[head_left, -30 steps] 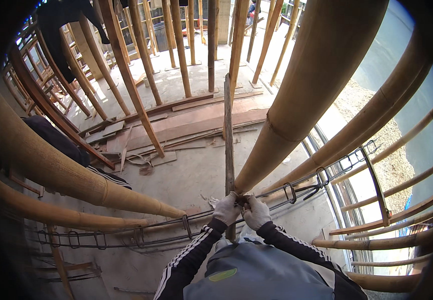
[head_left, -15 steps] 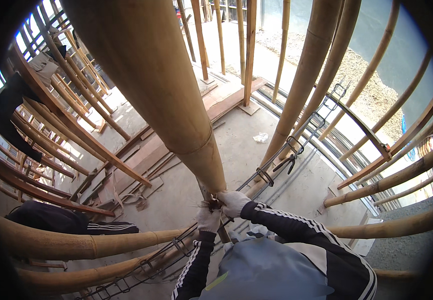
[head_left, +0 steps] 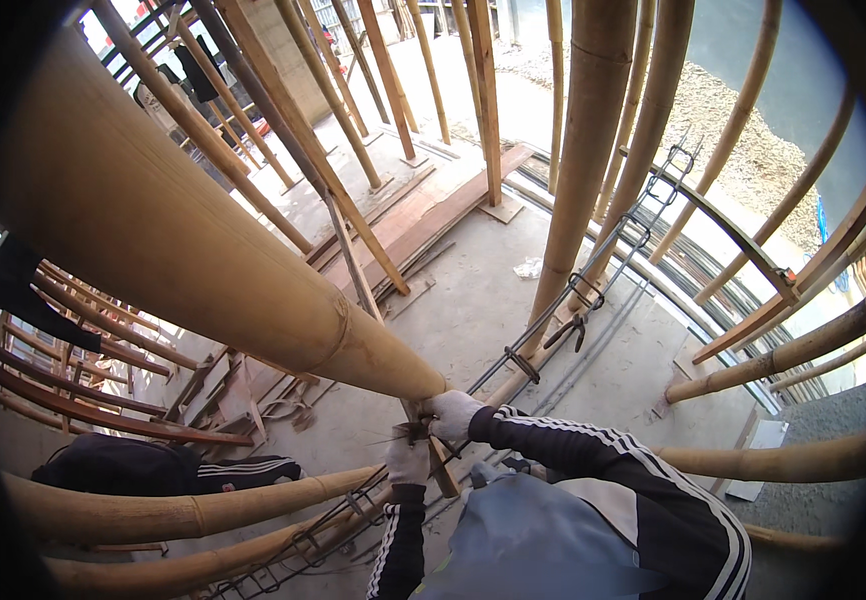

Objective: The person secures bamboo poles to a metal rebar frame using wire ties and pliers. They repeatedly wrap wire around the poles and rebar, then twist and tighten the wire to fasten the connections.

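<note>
Both my hands wear pale work gloves. My left hand (head_left: 409, 462) is closed on a small dark bundle of thin wires (head_left: 413, 432), whose loose ends stick out. Just above it and to the right, my right hand (head_left: 455, 415) has its fingers drawn together; what they pinch is hidden. The knuckles lie close by the lower end of a thick bamboo pole (head_left: 338, 335) that slants in from the upper left. Below the hands runs a narrow rebar cage (head_left: 525, 362) with square stirrups. Dark pincers (head_left: 567, 335) rest on it, handles apart.
Upright bamboo poles (head_left: 583, 150) and timber props (head_left: 485, 120) stand ahead. Bamboo (head_left: 203, 515) crosses at lower left, near a dark striped garment (head_left: 153, 470). Reddish boards (head_left: 433, 220) lie on the concrete floor, and a curved bar (head_left: 723, 225) joins props at right.
The view has shifted, so the thick bamboo pole now slants further left. My hands remain close together, now slightly further apart, with the wire bundle showing more clearly at my left hand.
</note>
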Available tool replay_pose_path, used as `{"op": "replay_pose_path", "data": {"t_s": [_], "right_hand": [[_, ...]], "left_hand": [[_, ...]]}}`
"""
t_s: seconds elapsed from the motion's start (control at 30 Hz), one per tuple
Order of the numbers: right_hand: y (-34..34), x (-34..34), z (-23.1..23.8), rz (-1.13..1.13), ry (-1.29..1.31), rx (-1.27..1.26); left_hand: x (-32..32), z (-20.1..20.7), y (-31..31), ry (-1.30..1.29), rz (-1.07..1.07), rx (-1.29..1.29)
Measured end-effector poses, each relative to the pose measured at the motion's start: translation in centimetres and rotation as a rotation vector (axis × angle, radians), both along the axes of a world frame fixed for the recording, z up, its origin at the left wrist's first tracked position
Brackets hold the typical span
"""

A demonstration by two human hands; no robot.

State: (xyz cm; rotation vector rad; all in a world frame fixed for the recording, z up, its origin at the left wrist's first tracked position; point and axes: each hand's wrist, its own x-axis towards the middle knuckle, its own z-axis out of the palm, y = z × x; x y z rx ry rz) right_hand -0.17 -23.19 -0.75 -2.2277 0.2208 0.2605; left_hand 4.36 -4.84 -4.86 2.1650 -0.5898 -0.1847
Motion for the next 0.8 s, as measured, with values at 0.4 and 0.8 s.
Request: {"op": "replay_pose_path", "data": {"t_s": [0.4, 0.8], "right_hand": [[2.4, -3.4, -1.3, -0.236, -0.120, 0.185], [1.9, -3.7, -1.2, -0.327, 0.023, 0.446]], "left_hand": [[4.7, -0.4, 0.8, 0.427, -0.231, -0.097], [4.5, 0.0, 1.8, 0.551, -0.204, -0.215]]}}
